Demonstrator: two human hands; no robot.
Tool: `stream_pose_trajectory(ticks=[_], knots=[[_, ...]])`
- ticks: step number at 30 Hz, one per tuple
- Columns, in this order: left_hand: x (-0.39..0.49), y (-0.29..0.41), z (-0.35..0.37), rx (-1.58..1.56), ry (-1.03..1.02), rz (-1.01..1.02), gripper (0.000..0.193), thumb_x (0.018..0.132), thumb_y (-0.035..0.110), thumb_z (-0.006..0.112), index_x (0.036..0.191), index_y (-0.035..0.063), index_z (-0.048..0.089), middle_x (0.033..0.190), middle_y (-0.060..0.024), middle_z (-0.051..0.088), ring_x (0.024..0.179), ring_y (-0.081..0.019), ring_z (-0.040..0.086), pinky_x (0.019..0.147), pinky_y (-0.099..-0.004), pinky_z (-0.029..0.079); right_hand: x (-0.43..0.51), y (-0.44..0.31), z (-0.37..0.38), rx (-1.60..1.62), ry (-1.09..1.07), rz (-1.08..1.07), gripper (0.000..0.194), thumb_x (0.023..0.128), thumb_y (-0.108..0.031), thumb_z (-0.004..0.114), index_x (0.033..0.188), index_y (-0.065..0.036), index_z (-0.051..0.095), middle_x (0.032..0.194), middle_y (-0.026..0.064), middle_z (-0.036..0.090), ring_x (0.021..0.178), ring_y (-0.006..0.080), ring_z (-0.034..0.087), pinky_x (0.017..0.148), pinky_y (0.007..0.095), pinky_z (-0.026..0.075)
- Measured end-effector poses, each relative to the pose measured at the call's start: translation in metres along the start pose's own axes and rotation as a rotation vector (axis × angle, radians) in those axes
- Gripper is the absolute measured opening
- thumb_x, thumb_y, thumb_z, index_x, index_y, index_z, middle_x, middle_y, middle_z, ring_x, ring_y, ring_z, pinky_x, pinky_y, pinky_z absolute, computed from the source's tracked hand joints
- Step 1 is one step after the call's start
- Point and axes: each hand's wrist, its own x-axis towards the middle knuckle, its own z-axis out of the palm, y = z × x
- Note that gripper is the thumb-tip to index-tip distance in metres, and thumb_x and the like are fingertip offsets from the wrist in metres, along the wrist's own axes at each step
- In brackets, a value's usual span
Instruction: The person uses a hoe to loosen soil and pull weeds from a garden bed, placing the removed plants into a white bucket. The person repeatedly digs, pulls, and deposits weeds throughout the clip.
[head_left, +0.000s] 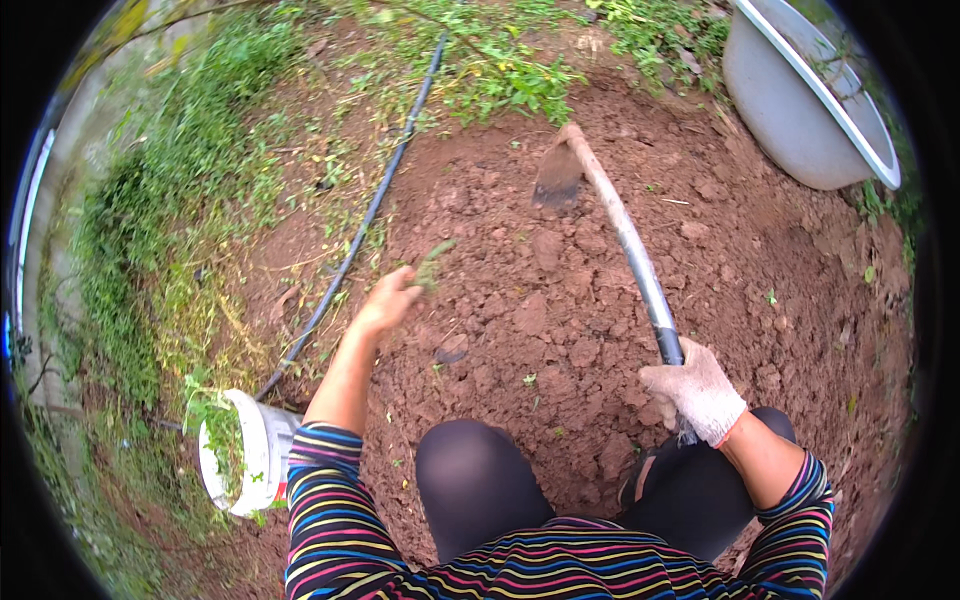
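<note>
My bare left hand (390, 300) is closed around a small green weed (429, 271), held above the soil and slightly blurred. In a pale knitted glove, my right hand (696, 391) grips the dark lower end of a hoe's handle (628, 229). The handle reaches away from me to a soil-caked hoe blade (557, 178), which rests on or just above the broken reddish-brown soil (525, 315). Left of my left forearm stands a white plastic bucket (259, 442) with pulled green weeds (223, 442) in it.
A dark hose (362, 229) runs along the ground on the left. Low green plants (161, 202) grow beyond it, beside a pale wall (56, 217). At the upper right lies a large grey plastic tub (787, 112), tilted. My bent knees (480, 472) are close below the hands.
</note>
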Motion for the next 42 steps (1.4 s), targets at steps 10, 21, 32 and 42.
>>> stream_pose_trajectory(ticks=[10, 21, 32, 42], knots=[[-0.236, -0.074, -0.182, 0.016, 1.125, -0.103, 0.030, 0.093, 0.025, 0.059, 0.077, -0.0011, 0.058, 0.067, -0.0076, 0.060, 0.065, -0.0160, 0.058, 0.062, -0.0342, 0.045, 0.036, 0.033, 0.024, -0.254, -0.126, 0.059, 0.019, 0.083, -0.007, 0.062, 0.090, -0.006, 0.044, 0.056, 0.0047, 0.048, 0.038, 0.0170, 0.049, 0.033, 0.0316, 0.042], [-0.379, -0.208, -0.277, 0.693, 1.142, -0.778, 0.078, 0.080, 0.054, 0.066, 0.136, 0.0044, 0.042, 0.119, -0.0289, 0.059, 0.114, -0.0384, 0.057, 0.099, -0.0437, 0.044, 0.046, 0.039, 0.026, -0.280, -0.086, 0.045, 0.019, 0.083, -0.009, 0.060, 0.088, -0.008, 0.042, 0.056, 0.0022, 0.045, 0.037, 0.0141, 0.046, 0.030, 0.0303, 0.041], [-0.404, -0.268, -0.209, 0.471, 1.052, -0.777, 0.035, 0.076, 0.032, 0.072, 0.102, 0.0077, 0.072, 0.091, -0.0108, 0.072, 0.083, -0.0201, 0.067, 0.073, -0.0344, 0.053, 0.032, 0.026, 0.028, -0.287, -0.109, 0.002, 0.020, 0.084, -0.013, 0.062, 0.086, -0.009, 0.043, 0.057, 0.0018, 0.047, 0.039, 0.0133, 0.047, 0.033, 0.0288, 0.042], [-0.396, -0.279, -0.156, 0.592, 1.549, -0.608, 0.033, 0.090, 0.032, 0.057, 0.102, 0.0015, 0.060, 0.077, -0.0180, 0.065, 0.068, -0.0347, 0.063, 0.072, -0.0447, 0.052, 0.019, 0.018, 0.027, -0.272, -0.132, 0.023, 0.019, 0.086, -0.015, 0.063, 0.083, -0.010, 0.045, 0.057, 0.0012, 0.049, 0.042, 0.0130, 0.047, 0.038, 0.0281, 0.039]])
